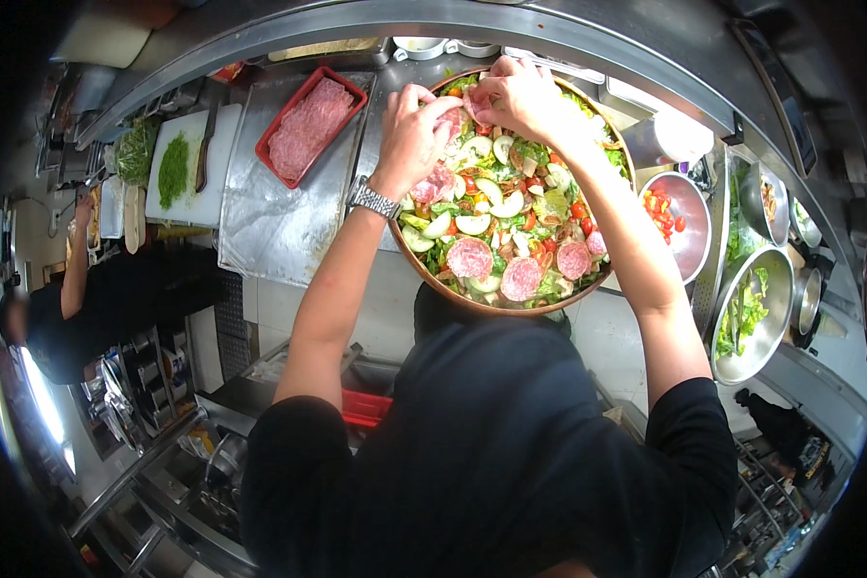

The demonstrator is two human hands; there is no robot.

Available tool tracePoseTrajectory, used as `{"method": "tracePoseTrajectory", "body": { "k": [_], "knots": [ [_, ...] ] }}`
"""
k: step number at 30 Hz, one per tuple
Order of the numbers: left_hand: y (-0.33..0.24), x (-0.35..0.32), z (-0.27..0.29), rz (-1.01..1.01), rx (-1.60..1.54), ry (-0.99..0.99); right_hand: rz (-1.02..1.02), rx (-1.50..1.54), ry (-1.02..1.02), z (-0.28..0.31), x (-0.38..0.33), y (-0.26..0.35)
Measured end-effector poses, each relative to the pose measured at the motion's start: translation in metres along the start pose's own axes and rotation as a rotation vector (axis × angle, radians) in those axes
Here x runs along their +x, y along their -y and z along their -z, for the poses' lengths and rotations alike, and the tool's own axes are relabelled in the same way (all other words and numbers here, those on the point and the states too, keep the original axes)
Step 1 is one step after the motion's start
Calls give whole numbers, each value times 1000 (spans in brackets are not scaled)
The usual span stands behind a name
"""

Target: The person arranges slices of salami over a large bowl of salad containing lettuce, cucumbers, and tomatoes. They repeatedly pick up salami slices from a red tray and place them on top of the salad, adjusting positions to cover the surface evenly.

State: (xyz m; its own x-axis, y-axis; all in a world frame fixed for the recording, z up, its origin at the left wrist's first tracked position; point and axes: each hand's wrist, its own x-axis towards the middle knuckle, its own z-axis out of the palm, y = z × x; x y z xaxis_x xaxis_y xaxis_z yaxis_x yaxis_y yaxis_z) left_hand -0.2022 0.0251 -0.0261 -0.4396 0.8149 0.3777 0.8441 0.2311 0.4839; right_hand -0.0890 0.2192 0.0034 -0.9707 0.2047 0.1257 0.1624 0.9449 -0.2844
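A large round bowl of salad (511, 310) with a brown rim stands in front of me, holding greens, cucumber slices, small tomatoes and several salami slices. My left hand (414, 135), with a metal watch on the wrist, is over the bowl's far left side, its fingers pinched together. Close beside it, at the far edge, my right hand (527, 101) is closed with fingertips pinching a thin salami slice (473, 104). The left fingertips meet that slice too. More salami slices (521, 278) lie flat along the near side of the salad.
Left of the bowl, a red tray (262, 152) of sliced salami rests on a metal sheet. Beyond are a white cutting board (223, 135), a knife (202, 159) and chopped greens (173, 171). Steel bowls (694, 241) stand right. A metal shelf edge (356, 39) crosses ahead; another person (154, 289) is left.
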Motion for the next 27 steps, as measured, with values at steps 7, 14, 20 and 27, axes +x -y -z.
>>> {"method": "tracePoseTrajectory", "body": {
  "k": [7,14,20,27],
  "knots": [
    [-5,4,0,-141,80,126,10,-40,9,-1,-3,-6],
    [-2,2,1,-115,95,140,56,2,-43,-6,-14,-16],
    [-2,10,2,-126,84,121,79,188,-194,3,-6,-27],
    [1,23,-2,-190,40,86,120,-79,-147,6,-28,-27]
  ]
}}
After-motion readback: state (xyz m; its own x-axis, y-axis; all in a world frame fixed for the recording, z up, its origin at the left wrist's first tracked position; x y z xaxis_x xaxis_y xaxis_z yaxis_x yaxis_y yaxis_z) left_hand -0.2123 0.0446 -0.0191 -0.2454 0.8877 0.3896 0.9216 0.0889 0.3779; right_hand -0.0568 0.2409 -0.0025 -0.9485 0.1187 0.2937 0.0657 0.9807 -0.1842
